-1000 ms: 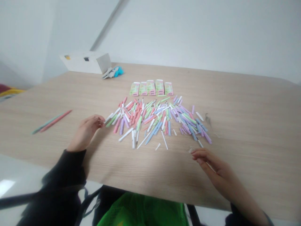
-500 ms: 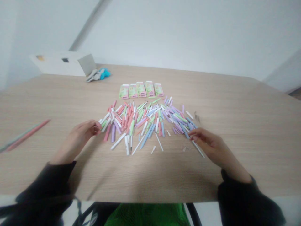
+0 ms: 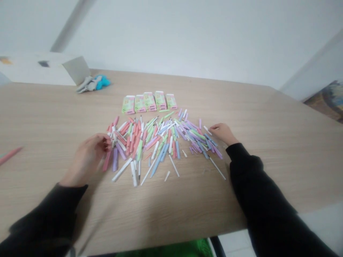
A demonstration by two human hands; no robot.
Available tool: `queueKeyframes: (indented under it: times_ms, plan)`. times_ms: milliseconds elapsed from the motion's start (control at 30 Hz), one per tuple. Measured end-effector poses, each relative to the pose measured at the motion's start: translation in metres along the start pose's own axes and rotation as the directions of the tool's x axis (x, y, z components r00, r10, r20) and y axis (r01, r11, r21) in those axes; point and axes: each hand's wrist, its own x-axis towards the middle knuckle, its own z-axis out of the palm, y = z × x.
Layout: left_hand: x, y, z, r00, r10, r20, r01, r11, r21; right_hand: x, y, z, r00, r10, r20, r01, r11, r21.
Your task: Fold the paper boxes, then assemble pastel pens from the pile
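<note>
A wide pile of pastel pen barrels, caps and thin white refills (image 3: 160, 139) lies in the middle of a wooden table (image 3: 281, 150). My left hand (image 3: 88, 157) rests at the pile's left edge. Its fingers are curled together, their tips against pink and white pieces, and what they pinch is hidden. My right hand (image 3: 222, 132) reaches to the pile's far right edge beside a short white piece (image 3: 207, 130). Those fingers are bent inward too, and I cannot see anything in them. Both arms wear black sleeves.
A row of small green-and-pink boxes (image 3: 147, 101) stands behind the pile. At the back left are a white cardboard box (image 3: 40, 67) and a grey and blue cloth bundle (image 3: 92, 82). A pink pen (image 3: 9, 155) lies at the left edge. Green fabric (image 3: 171, 250) shows below the table.
My right hand has moved from the near right of the pile up to its far right edge. The view has swung right. My left hand stays at the pile's left edge.
</note>
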Motion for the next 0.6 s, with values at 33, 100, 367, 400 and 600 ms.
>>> queueKeyframes:
  times_ms: [33, 100, 367, 400, 600]
  plan:
    - [0.000, 0.001, -0.001, 1.000, -0.007, -0.013, 0.007, 1.000, 0.000, 0.001, 0.002, 0.003, 1.000, 0.003, 0.017, -0.003, 1.000, -0.029]
    - [-0.001, 0.001, -0.001, 0.999, -0.017, -0.027, 0.018, 1.000, 0.005, 0.003, 0.003, 0.008, 0.999, 0.013, 0.040, -0.010, 0.997, -0.083]
    - [-0.009, -0.002, 0.006, 1.000, 0.029, 0.000, -0.029, 0.996, 0.090, 0.006, 0.004, 0.006, 0.992, 0.008, 0.129, 0.019, 0.979, -0.203]
    - [-0.010, -0.002, 0.005, 0.999, 0.045, -0.006, -0.045, 0.993, 0.107, 0.009, 0.002, 0.003, 0.990, 0.006, 0.144, 0.025, 0.977, -0.213]
    - [-0.008, -0.005, 0.001, 0.998, 0.055, -0.029, -0.051, 0.990, 0.135, 0.043, -0.029, -0.012, 0.983, 0.019, 0.183, 0.035, 0.957, -0.288]
